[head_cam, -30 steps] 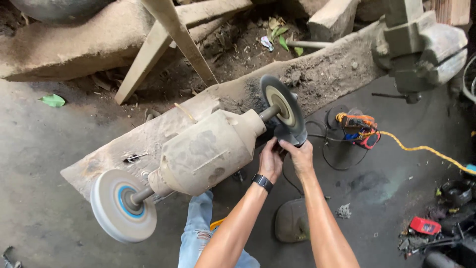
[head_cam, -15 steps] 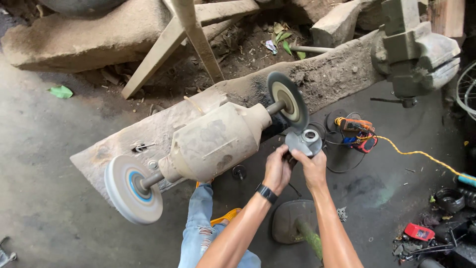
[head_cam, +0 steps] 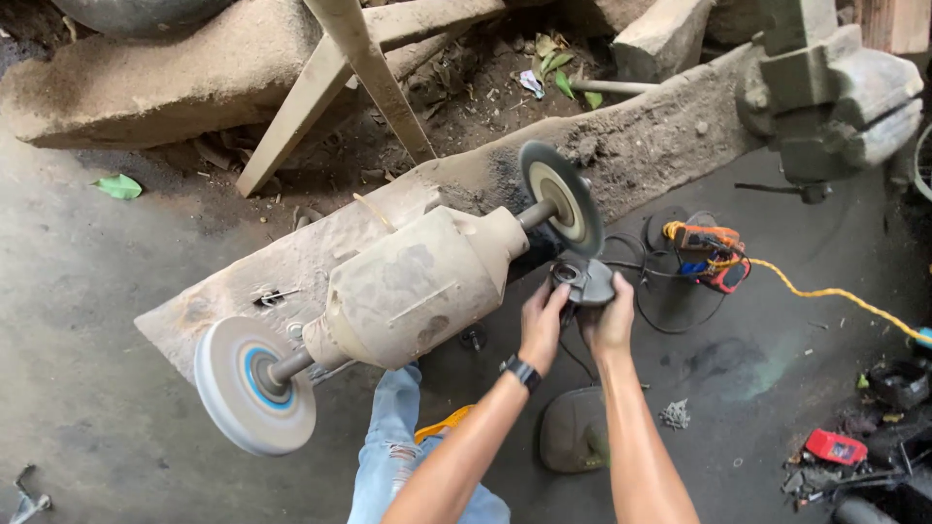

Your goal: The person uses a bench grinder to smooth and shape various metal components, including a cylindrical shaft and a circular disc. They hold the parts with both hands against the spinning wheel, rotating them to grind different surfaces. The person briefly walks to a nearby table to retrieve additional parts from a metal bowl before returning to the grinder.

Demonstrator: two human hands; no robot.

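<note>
Dusty, tan, barrel-shaped bench grinder (head_cam: 417, 286) on a rough, gritty stone surface (head_cam: 641, 146), with a dark flat disc (head_cam: 561, 197) on one shaft end and a pale, fuzzy buffing wheel (head_cam: 254, 384) with a blue hub on the other. Small grey metal part (head_cam: 581, 281), rounded with a circular opening, just below the disc. Left hand (head_cam: 541, 325) and right hand (head_cam: 610, 320) raised side by side, forearms stretched forward, each grip clamped on that part.

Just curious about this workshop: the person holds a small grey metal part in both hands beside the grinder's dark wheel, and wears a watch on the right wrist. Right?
Nearly. The watch is on the left wrist, as the head view shows. Both the left hand and right hand do hold the grey part beside the dark wheel.
</note>
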